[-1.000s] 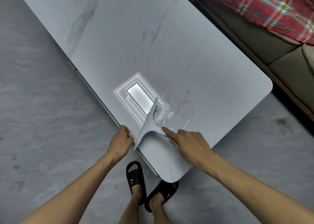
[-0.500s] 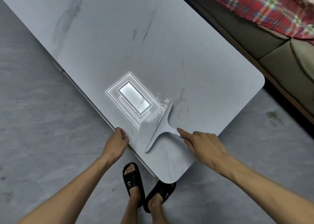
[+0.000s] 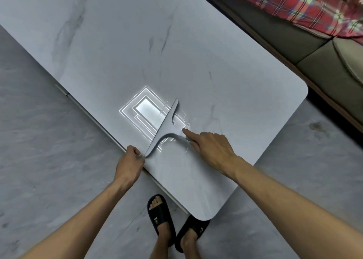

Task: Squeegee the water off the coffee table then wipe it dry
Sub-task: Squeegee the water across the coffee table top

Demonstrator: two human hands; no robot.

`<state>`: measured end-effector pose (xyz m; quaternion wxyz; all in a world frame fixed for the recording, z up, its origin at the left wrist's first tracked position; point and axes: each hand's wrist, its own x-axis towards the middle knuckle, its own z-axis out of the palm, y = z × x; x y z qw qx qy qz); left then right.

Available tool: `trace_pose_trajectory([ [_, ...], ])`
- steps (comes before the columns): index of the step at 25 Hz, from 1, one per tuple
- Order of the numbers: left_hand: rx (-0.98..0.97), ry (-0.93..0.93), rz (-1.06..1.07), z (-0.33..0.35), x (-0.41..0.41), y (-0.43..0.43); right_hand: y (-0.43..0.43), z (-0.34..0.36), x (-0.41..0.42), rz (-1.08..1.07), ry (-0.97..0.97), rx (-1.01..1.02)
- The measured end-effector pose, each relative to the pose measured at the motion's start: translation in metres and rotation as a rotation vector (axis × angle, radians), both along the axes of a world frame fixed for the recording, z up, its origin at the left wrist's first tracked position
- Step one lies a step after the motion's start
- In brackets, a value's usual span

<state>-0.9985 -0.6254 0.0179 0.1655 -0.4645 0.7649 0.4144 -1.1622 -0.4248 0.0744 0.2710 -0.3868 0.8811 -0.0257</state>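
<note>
A grey T-shaped squeegee (image 3: 165, 126) lies blade-down on the white marble coffee table (image 3: 127, 48), across the bright reflection of a ceiling light. My right hand (image 3: 210, 148) grips its handle with the index finger stretched along it. A little water (image 3: 186, 121) glints just right of the blade. My left hand (image 3: 130, 162) is closed over the table's near edge, right by the blade's lower tip.
A sofa (image 3: 306, 42) with a red plaid blanket (image 3: 306, 3) runs along the table's far right side. Grey tiled floor (image 3: 49, 160) surrounds the table. My feet in black slides (image 3: 161, 217) stand at the table's near corner.
The squeegee swept right across the wet patch half a second ago, then came back left toward the near edge; its lower tip is now beside my left hand. The left hand stayed put.
</note>
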Motion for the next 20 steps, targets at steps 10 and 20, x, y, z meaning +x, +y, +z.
trace_pose_trajectory([
  [10, 0.154, -0.121, -0.309, 0.001, -0.020, 0.021, 0.099, 0.029, 0.029, -0.161, 0.046, 0.132],
  [20, -0.136, 0.026, 0.181, 0.017, 0.008, -0.048, -0.087, -0.008, 0.017, 0.398, 0.005, -0.102],
])
